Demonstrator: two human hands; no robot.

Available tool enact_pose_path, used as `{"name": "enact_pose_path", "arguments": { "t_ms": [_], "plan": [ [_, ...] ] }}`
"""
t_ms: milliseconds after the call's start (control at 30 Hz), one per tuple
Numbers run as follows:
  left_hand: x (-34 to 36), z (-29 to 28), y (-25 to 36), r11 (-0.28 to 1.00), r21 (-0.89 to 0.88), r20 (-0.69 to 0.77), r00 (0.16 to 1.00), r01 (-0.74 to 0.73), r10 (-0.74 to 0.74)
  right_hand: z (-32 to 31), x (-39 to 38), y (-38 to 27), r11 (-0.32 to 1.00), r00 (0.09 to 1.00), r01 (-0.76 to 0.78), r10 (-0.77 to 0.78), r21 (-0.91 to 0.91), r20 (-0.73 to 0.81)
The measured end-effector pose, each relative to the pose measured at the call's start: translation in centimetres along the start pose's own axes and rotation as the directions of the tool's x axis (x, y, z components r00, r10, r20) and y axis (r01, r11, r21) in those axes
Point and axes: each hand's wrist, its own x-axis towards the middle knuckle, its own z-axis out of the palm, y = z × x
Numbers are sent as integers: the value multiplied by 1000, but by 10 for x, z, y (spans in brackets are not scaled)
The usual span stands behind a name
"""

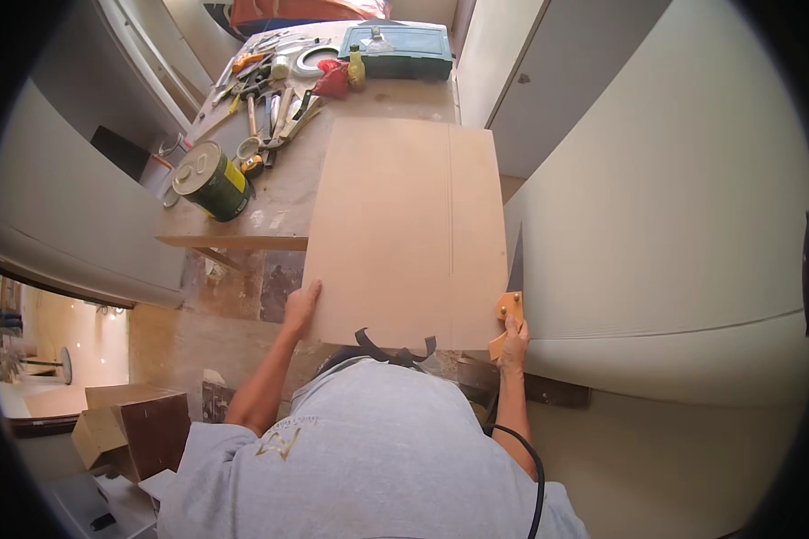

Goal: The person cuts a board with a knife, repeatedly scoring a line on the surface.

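A large, flat tan wooden board (382,216) lies on the worktable, its near end sticking out past the table's front edge toward my body. A thin straight line runs lengthwise near its right side. My left hand (303,307) grips the board's left edge near the close corner, thumb on top and the other fingers hidden beneath. At the opposite edge, my right hand (512,344) is closed around the orange handle of a handsaw (510,307) with brass-coloured bolts. A grey, tapering blade seems to point away from me beside the board, mostly seen edge-on.
On the worktable (279,202) stand a dark green paint can (214,182), a pile of hand tools (265,108), a red bag (332,79), a yellow bottle (357,68) and a green toolbox (397,52). Large pale panels (656,216) rise close on the right. Wooden boxes (139,431) sit lower left.
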Motion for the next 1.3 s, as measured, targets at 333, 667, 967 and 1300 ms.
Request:
{"name": "enact_pose_path", "arguments": {
  "t_ms": [333, 667, 967, 1300],
  "plan": [
    [51, 69, 68, 962, 272, -298, 952, 8, 76, 13, 105, -14, 997, 1000, 25, -25, -72, -1],
    [76, 87, 88, 962, 273, -346, 930, -27, 125, 27, 158, -36, 981, 996, 73, -61, -179, 71],
    [43, 103, 80, 915, 383, -177, 962, -126, 207, -13, 114, -26, 961, 996, 65, -44, -268, 82],
    [39, 109, 99, 612, 760, -103, 890, -218, 444, 20, 8, -101, 910, 996, -82, 89, -407, -1]
  ]
}}
